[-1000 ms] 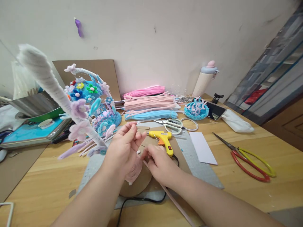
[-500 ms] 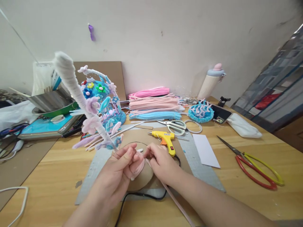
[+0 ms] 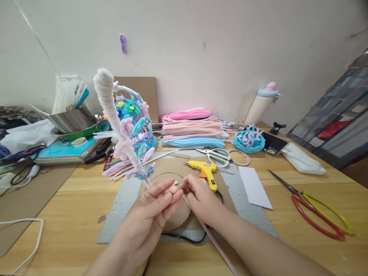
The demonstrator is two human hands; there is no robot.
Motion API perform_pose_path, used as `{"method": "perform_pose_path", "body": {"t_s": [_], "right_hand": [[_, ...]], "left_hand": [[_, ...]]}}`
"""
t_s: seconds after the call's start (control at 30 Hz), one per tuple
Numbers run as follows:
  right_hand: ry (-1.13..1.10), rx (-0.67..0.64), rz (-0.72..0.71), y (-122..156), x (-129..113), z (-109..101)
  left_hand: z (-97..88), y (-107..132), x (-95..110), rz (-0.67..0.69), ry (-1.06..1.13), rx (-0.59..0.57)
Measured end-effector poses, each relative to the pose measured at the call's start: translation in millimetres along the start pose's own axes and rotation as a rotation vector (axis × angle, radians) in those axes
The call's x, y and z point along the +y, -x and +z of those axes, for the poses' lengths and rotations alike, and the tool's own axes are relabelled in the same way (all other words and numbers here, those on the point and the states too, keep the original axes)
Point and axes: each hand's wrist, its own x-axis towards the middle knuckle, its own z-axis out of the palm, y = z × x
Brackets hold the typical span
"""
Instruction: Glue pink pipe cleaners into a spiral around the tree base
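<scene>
My left hand (image 3: 156, 207) is closed around the lower end of a white fuzzy wrapped stem (image 3: 109, 103), which slants up and left with pink and blue pipe-cleaner flowers (image 3: 124, 148) along it. A small white tip pokes out past the fingers. My right hand (image 3: 202, 199) touches the left fingertips and pinches a pale pink pipe cleaner (image 3: 216, 247), whose long tail runs down toward the table's front edge. Fingers hide where the pink strand meets the stem. Below both hands lies cardboard with a round outline (image 3: 178, 218).
A yellow glue gun (image 3: 207, 170) lies just beyond my right hand. Behind it are white-handled scissors (image 3: 217, 155) and pipe-cleaner bundles (image 3: 192, 128). Red-and-yellow scissors (image 3: 316, 207) and a white card (image 3: 254, 188) lie at right. A flowered blue basket (image 3: 146, 142) stands behind the stem.
The view has shifted, so the scene sits further right. The stem stands more upright, and the pink coil seen under my left fingers is now hidden by them.
</scene>
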Motion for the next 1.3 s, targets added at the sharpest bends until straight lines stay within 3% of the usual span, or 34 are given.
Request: {"method": "perform_pose_path", "body": {"t_s": [0.1,0.2,0.3,0.43,0.53,0.63,0.7,0.83,0.93,1.13,1.3], "right_hand": [[-0.004,-0.006,0.001,-0.3,-0.7,-0.2],[-0.011,-0.015,0.006,-0.6,-1.6,-0.9],[-0.014,-0.018,0.025,-0.2,-1.8,-1.2],[-0.017,-0.015,0.044,0.5,0.0,0.3],[-0.03,-0.015,0.04,0.4,1.8,1.6],[-0.046,-0.018,0.029,0.0,2.5,2.2],[-0.051,-0.016,0.02,-0.1,2.0,2.1],[-0.055,-0.008,0.001,0.9,1.0,1.7],[-0.077,0.009,-0.012,2.7,2.6,3.0],[-0.171,0.053,-0.02,4.2,12.0,12.8],[-0.214,0.067,0.041,3.1,18.8,21.4]], "left_hand": [[-0.7,1.7,-1.2,0.001,-0.029,-0.026],[-12.9,3.6,0.6,0.093,-0.112,0.031],[-48.0,0.9,8.3,0.31,-0.373,0.198],[-108.7,-12.8,24.5,0.649,-0.979,0.642],[-132.2,-23.6,27.9,0.799,-1.3,0.571],[-127.6,-24.8,14.8,0.615,-1.492,0.348],[-115.7,-19.7,-1.3,0.57,-1.58,0.257],[-96.4,-7.0,-34.3,0.646,-1.742,0.313],[-92.8,-3.7,-44.6,0.667,-1.787,0.355],[-89.8,-8.7,-22.8,0.598,-1.801,0.427],[-94.2,-24.9,4.4,0.577,-1.802,0.321]]}}
